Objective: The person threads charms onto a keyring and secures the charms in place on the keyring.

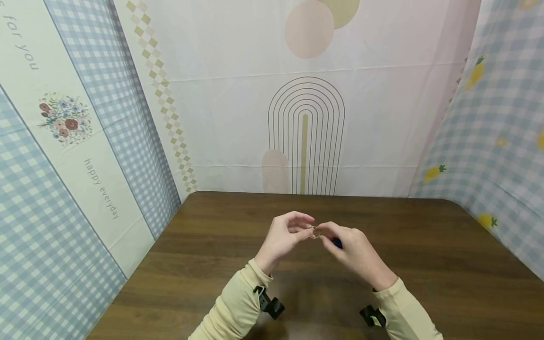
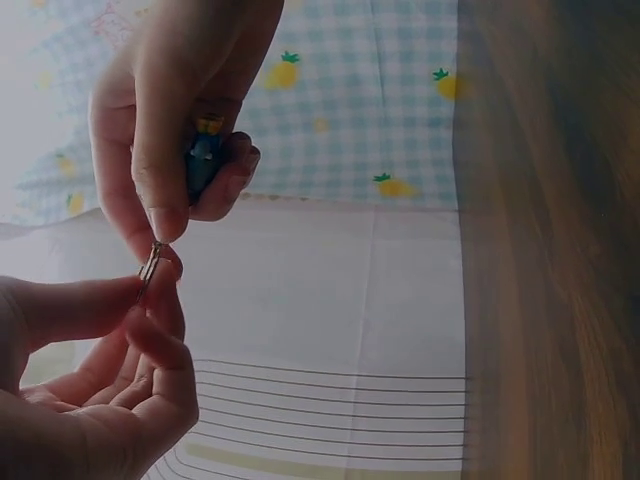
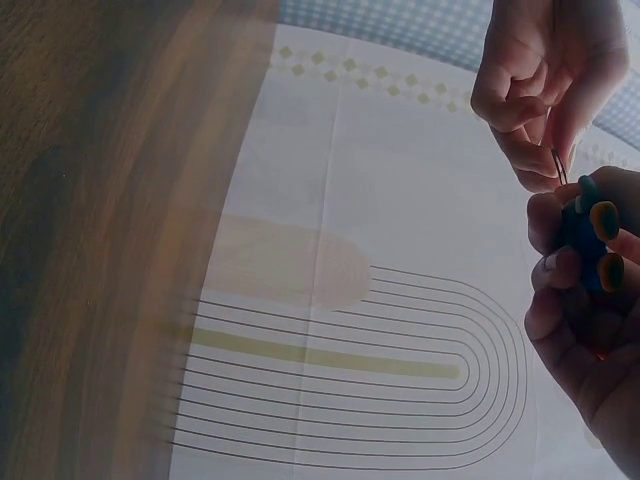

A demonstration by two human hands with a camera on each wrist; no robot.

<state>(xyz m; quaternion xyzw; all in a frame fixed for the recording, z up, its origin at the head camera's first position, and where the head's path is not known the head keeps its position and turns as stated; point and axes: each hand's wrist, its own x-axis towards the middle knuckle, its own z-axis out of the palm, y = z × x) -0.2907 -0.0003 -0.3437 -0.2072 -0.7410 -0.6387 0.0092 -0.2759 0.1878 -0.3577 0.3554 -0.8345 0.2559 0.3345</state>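
Both hands meet above the table in the head view. A thin metal split ring is between their fingertips. My left hand pinches one side of it with thumb and fingers. Thumb and finger of my right hand pinch the ring's other side. A small blue figure with orange-and-dark round parts is tucked in the right hand, partly covered by the fingers. Only a dark blue bit of it shows in the head view. How the figure joins the ring is hidden.
A brown wooden table lies under the hands. Behind it hangs a pale printed cloth, with blue checked cloths at the sides. Black camera mounts sit on both sleeves.
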